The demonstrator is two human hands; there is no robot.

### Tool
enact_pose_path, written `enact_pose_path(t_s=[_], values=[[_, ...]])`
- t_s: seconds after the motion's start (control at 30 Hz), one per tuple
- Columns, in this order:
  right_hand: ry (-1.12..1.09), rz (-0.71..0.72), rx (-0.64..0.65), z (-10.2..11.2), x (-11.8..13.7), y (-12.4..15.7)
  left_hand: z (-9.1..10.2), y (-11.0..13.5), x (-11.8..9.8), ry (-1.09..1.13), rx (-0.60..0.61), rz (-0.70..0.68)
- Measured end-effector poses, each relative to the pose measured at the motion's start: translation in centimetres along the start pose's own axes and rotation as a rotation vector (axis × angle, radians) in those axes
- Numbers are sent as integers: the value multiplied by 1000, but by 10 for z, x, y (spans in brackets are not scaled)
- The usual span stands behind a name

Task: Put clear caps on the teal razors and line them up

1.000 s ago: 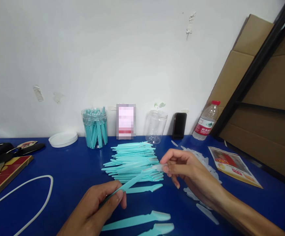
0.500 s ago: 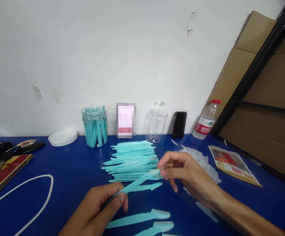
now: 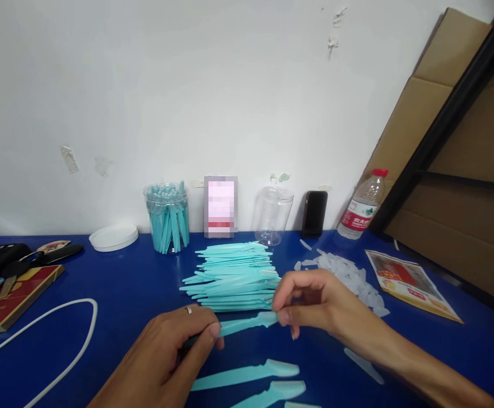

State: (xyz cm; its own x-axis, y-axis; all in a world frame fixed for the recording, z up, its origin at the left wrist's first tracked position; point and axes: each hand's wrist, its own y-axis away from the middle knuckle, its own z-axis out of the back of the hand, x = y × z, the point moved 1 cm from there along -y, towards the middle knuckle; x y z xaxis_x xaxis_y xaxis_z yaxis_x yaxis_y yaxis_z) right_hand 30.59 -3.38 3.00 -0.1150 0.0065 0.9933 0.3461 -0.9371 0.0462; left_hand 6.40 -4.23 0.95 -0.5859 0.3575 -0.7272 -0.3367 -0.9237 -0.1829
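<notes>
A turquoise eyebrow razor (image 3: 247,324) spans the space between my hands, low over the blue table. My left hand (image 3: 174,345), with a ring on one finger, grips its handle end between thumb and fingers. At the blade end, my right hand (image 3: 310,300) pinches the tip; whether a cap sits in those fingertips is hidden. Just behind lies a stack of turquoise razors (image 3: 229,277). Nearer to me, a few more razors (image 3: 247,376) lie side by side, blade ends to the right. Beyond my right wrist is a heap of translucent white blade caps (image 3: 349,275).
Along the wall stand a clear jar full of razors (image 3: 168,221), a second clear jar (image 3: 274,215), a blurred upright card (image 3: 221,207), a black phone (image 3: 314,213) and a water bottle (image 3: 361,209). A white lid (image 3: 114,238), cable (image 3: 89,328) and red box (image 3: 25,294) lie left.
My right hand has come down slightly, and the razor between my hands is now lower and nearly level instead of slanting up. My left hand has turned more palm-down. The view has shifted a little.
</notes>
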Motion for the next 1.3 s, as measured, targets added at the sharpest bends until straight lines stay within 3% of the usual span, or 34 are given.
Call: enact_pose_path(t_s=[0.1,0.37,0.77,1.03,1.2,1.3], values=[[166,-13,-9,1,0,2,-1,-5,4,-109,99,-211],[641,43,67,0,3,12,-6,-4,15,-403,67,-507],[742,60,75,-1,-6,12,-5,-9,18,-359,139,-461],[775,52,20,-6,0,14,-7,-7,20,-323,58,-483],[824,58,82,-11,7,20,-9,-9,19,-351,43,-606],[820,65,126,-11,5,20,-9,-8,18,-382,64,-584]])
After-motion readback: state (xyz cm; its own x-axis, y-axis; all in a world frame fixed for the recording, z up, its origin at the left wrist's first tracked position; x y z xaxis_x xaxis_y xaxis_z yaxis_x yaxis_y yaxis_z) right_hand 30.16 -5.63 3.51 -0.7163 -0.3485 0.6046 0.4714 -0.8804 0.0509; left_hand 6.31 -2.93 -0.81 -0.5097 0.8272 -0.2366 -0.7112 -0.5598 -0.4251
